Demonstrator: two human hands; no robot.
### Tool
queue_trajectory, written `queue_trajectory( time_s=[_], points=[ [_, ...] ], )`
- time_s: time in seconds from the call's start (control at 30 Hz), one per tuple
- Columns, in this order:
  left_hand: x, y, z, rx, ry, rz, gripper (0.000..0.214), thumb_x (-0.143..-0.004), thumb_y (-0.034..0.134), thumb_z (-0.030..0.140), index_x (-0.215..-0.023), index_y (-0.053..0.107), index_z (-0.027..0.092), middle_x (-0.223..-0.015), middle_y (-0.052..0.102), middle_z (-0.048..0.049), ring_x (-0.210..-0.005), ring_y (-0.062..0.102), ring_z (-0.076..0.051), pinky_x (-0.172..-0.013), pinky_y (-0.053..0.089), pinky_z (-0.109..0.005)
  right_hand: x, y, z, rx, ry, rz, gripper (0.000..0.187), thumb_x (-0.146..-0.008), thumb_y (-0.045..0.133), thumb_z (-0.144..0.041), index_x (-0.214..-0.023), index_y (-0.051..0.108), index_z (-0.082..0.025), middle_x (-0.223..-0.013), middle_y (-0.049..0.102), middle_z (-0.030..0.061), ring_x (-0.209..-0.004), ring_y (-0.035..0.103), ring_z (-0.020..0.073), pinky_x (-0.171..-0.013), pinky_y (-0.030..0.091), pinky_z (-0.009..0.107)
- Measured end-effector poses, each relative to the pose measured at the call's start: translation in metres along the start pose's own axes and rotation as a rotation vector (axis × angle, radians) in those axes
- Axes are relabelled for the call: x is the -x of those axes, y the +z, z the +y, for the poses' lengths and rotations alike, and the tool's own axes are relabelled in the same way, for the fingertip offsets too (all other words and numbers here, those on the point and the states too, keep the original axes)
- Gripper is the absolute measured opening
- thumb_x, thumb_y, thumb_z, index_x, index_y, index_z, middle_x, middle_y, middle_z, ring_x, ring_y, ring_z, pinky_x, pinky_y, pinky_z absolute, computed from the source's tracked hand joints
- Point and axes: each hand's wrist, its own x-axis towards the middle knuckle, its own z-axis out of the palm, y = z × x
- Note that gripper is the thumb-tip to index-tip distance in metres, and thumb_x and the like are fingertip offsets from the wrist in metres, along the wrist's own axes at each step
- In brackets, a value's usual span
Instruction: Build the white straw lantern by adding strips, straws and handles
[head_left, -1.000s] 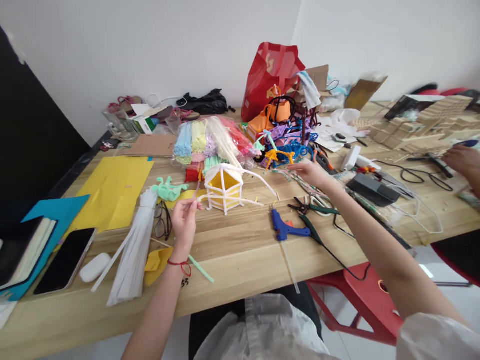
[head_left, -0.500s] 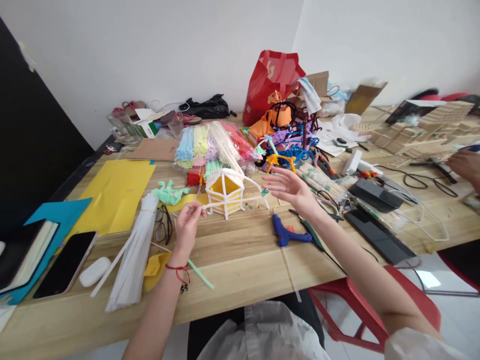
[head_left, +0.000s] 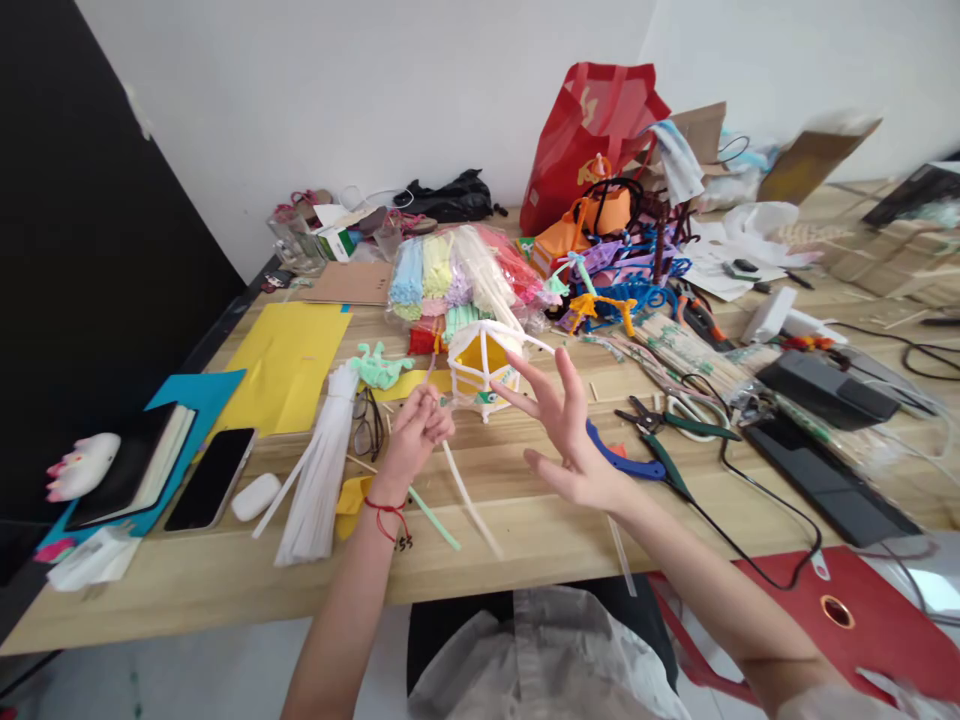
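Your left hand (head_left: 416,430) is curled shut, its fingers pinched on a white fuzzy stem (head_left: 470,503). The stem is thin and soft-looking and slants from your fist down across the bare wood towards the near edge of the counter (head_left: 525,525). Your right hand (head_left: 571,440) hangs just beside it with the fingers spread wide, palm turned inward, holding nothing.

Just beyond both hands stands the little house frame (head_left: 484,362). It is a small faceted cage of white fuzzy ribs with flat yellow paper walls, upright on the wood, and your right fingertips are close to it; I cannot tell whether they touch it. Partly hidden behind your right hand lies a blue glue gun (head_left: 628,464) of smooth plastic, and green-handled pliers (head_left: 679,420) lie further right.

To your left, a thick bundle of white stems (head_left: 319,478) fans out lengthwise. Wire-rimmed glasses (head_left: 367,425) lie between it and your left hand, and a glossy black phone (head_left: 211,478) lies further out.

A clear packet of pastel stems (head_left: 454,280) sits behind the house, with a crinkled red bag (head_left: 592,130) against the wall.

The front strip of pale plank between your arms is the open ground. The back and right of the counter are crowded with cables and boxes.
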Motion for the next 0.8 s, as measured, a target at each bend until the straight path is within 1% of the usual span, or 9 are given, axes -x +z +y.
queue_trajectory(
  time_s=[0.1,0.2,0.27,0.33,0.43,0.5,0.6,0.73,0.8],
  points=[
    [0.003,0.004,0.0,-0.032,-0.053,-0.09,0.043,-0.08,0.058,0.058,-0.105,0.053,0.023,-0.057,0.023,0.0077,-0.046,0.024,-0.009,-0.045,0.028,-0.024,0.001,0.011,0.009,0.08,-0.018,-0.047,0.096,-0.08,0.041,-0.007,-0.147,-0.021,-0.034,-0.161,0.009,0.0103,-0.142,0.033,0.0263,-0.114,0.026,0.057],
    [0.004,0.005,-0.006,-0.108,-0.016,-0.161,0.065,-0.073,0.056,0.072,-0.111,0.056,0.02,-0.058,0.028,0.0071,-0.047,0.025,-0.009,-0.046,0.026,-0.025,0.003,0.019,0.021,0.143,-0.037,-0.095,0.099,-0.075,0.042,-0.004,-0.149,-0.018,-0.031,-0.162,0.006,0.01,-0.143,0.03,0.0268,-0.116,0.021,0.058],
    [0.005,0.005,-0.011,-0.165,0.039,-0.15,0.065,-0.069,0.061,0.073,-0.106,0.06,0.02,-0.06,0.034,0.0059,-0.047,0.026,-0.008,-0.045,0.025,-0.024,0.005,0.023,0.028,0.184,-0.029,-0.106,0.101,-0.072,0.043,-0.004,-0.149,-0.017,-0.029,-0.162,0.005,0.0094,-0.145,0.024,0.0275,-0.116,0.02,0.06],
    [0.005,0.004,-0.014,-0.244,0.083,-0.091,0.051,-0.071,0.067,0.063,-0.099,0.062,0.021,-0.064,0.044,0.0035,-0.049,0.033,-0.007,-0.045,0.027,-0.023,0.007,0.024,0.032,0.213,-0.014,-0.103,0.102,-0.071,0.043,-0.004,-0.15,-0.016,-0.028,-0.162,0.003,0.0085,-0.147,0.018,0.0271,-0.116,0.019,0.06],
    [0.005,0.002,-0.016,-0.337,0.1,-0.035,0.032,-0.081,0.064,0.051,-0.093,0.061,0.021,-0.065,0.051,0.0019,-0.05,0.039,-0.008,-0.046,0.029,-0.023,0.009,0.024,0.035,0.248,-0.011,-0.109,0.103,-0.069,0.043,-0.003,-0.15,-0.015,-0.026,-0.162,0.003,0.0096,-0.146,0.022,0.0265,-0.118,0.013,0.06],
    [0.004,0.001,-0.016,-0.34,0.085,-0.067,0.042,-0.086,0.05,0.06,-0.089,0.06,0.02,-0.06,0.05,0.0017,-0.047,0.034,-0.009,-0.045,0.027,-0.024,0.01,0.024,0.036,0.309,-0.035,-0.12,0.102,-0.069,0.043,-0.002,-0.151,-0.014,-0.023,-0.162,0.005,0.0123,-0.145,0.026,0.027,-0.118,0.008,0.061],
    [0.004,0.0,-0.016,-0.339,0.056,-0.154,0.067,-0.079,0.033,0.08,-0.081,0.06,0.019,-0.056,0.045,0.0011,-0.045,0.027,-0.009,-0.044,0.023,-0.026,0.01,0.023,0.036,0.458,-0.098,-0.143,0.099,-0.07,0.043,-0.002,-0.152,-0.01,-0.02,-0.161,0.007,0.0152,-0.147,0.016,0.0281,-0.116,0.006,0.064],
    [0.004,-0.001,-0.017,-0.389,0.041,-0.221,0.067,-0.068,0.049,0.083,-0.075,0.059,0.018,-0.059,0.045,-0.0001,-0.05,0.034,-0.011,-0.046,0.024,-0.026,0.011,0.022,0.038,0.628,-0.168,-0.195,0.097,-0.073,0.042,-0.002,-0.152,-0.011,-0.019,-0.16,0.009,0.0179,-0.148,0.008,0.028,-0.115,0.009,0.066],
    [0.004,-0.003,-0.018,-0.405,0.044,-0.23,0.068,-0.068,0.046,0.085,-0.073,0.059,0.018,-0.06,0.047,-0.0014,-0.052,0.037,-0.012,-0.047,0.026,-0.027,0.012,0.022,0.039,0.71,-0.171,-0.217,0.095,-0.074,0.043,-0.003,-0.153,-0.006,-0.018,-0.16,0.01,0.0189,-0.148,0.008,0.0292,-0.114,0.01,0.066]
  ],
)
